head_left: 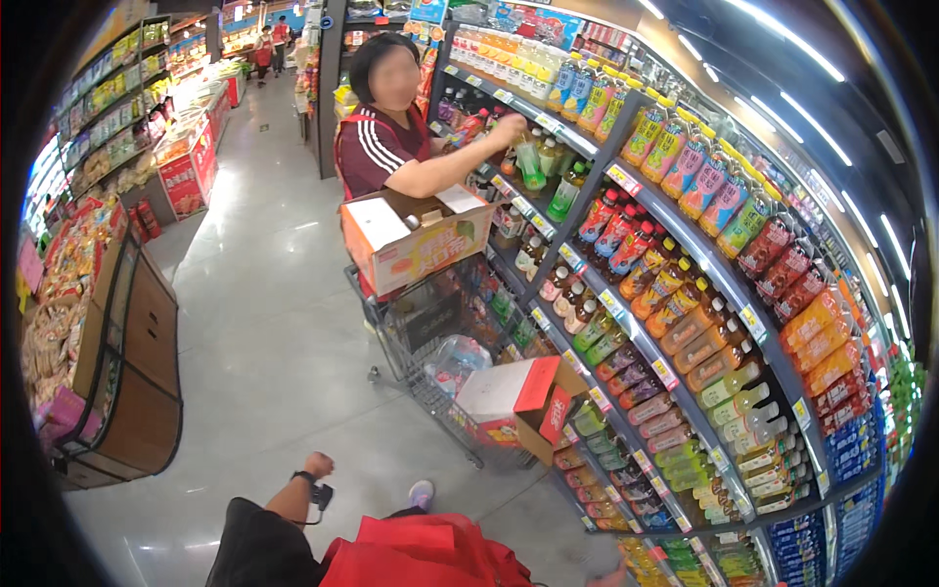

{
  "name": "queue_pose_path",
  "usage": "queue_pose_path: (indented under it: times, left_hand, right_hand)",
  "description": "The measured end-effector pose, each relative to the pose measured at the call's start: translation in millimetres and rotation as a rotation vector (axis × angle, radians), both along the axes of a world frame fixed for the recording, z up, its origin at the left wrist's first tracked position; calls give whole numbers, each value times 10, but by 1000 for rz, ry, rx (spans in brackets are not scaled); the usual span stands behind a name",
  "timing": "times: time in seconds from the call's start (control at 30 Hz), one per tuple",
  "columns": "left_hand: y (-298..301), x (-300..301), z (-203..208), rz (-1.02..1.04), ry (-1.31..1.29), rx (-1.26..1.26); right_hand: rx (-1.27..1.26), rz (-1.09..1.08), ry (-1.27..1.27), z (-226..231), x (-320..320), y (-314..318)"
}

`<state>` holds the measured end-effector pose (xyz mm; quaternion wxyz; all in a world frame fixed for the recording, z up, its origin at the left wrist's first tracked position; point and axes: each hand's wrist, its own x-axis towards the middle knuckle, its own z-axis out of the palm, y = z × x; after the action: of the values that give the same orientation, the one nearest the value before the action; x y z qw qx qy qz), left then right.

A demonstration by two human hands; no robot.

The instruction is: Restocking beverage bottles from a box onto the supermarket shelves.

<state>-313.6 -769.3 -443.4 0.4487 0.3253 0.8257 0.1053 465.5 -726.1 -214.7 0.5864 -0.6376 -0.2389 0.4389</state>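
My left hand (319,465) hangs over the grey floor with its fingers curled in and nothing visible in them. A black device is strapped to that wrist. At the lower edge, beside the bottom of the drink shelves, my right hand (606,565) shows only as a blurred patch, so its fingers cannot be made out. Nearest to it are an opened red and white carton (514,396) on the shopping cart (416,342) and the lower rows of bottles (582,479).
A person (391,147) in a maroon striped shirt handles a green bottle (529,161) at the shelf (577,235). An open carton (421,249) sits on the cart's near side to them. A wooden display stand (137,362) holds packaged food at left. Further off, people (266,49) stand in the aisle.
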Motion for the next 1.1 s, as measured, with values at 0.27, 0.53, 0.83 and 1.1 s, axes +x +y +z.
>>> queue_pose_path:
  times: [0.27,0.53,0.83,1.1]
  left_hand:
    - [-2714,204,751,141,-92,-241]
    - [-3119,159,761,568,-424,-93]
    - [-1874,-767,731,401,-431,-73]
    - [-1309,-1652,768,321,-379,-125]
  right_hand:
    - [26,141,655,201,-824,521]
    - [-48,153,748,374,-1661,338]
    - [26,-10,721,435,-2433,126]
    - [63,-81,638,750,-3140,-114]
